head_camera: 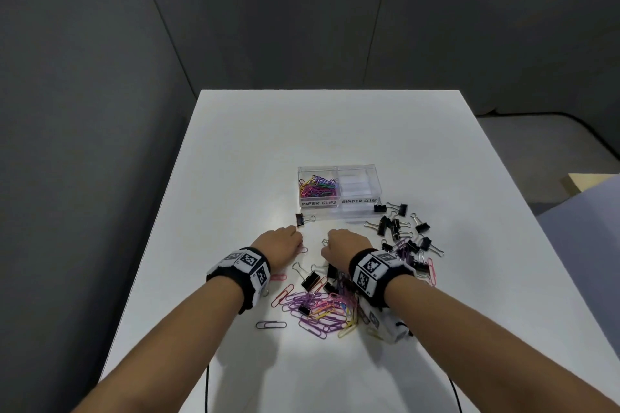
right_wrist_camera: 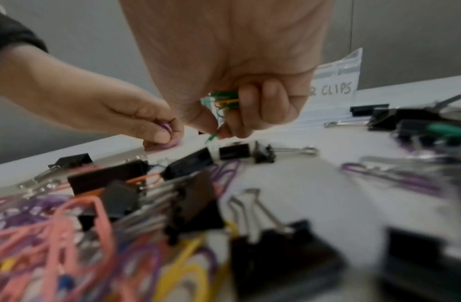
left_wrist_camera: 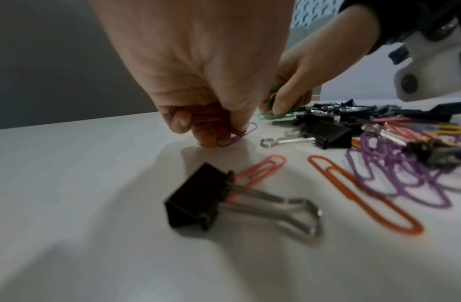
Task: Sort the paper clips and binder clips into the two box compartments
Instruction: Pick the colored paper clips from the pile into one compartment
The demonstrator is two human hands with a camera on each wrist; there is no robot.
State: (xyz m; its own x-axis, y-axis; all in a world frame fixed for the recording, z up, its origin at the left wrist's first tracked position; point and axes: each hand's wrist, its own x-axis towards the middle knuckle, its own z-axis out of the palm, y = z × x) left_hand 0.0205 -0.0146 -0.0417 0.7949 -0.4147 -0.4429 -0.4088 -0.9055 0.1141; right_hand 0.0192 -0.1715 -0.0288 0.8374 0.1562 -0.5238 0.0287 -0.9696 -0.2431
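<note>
A clear two-compartment box (head_camera: 356,209) stands mid-table; its side labelled PAPER CLIPS holds several coloured clips (head_camera: 317,188), and the BINDER CLIPS side looks empty. My left hand (head_camera: 298,245) (left_wrist_camera: 211,130) grips a bunch of pink and purple paper clips in curled fingers and pinches another one (left_wrist_camera: 237,137) on the table. My right hand (head_camera: 327,246) (right_wrist_camera: 218,130) holds green and yellow paper clips (right_wrist_camera: 224,100) and pinches a green one against the table. A mixed pile of paper clips (head_camera: 322,308) lies under my right wrist.
Black binder clips (head_camera: 399,228) are scattered right of the box and hands. One binder clip (head_camera: 299,220) sits by the box's front left corner, another (left_wrist_camera: 198,202) below my left wrist. The table edge (head_camera: 174,211) runs close on the left.
</note>
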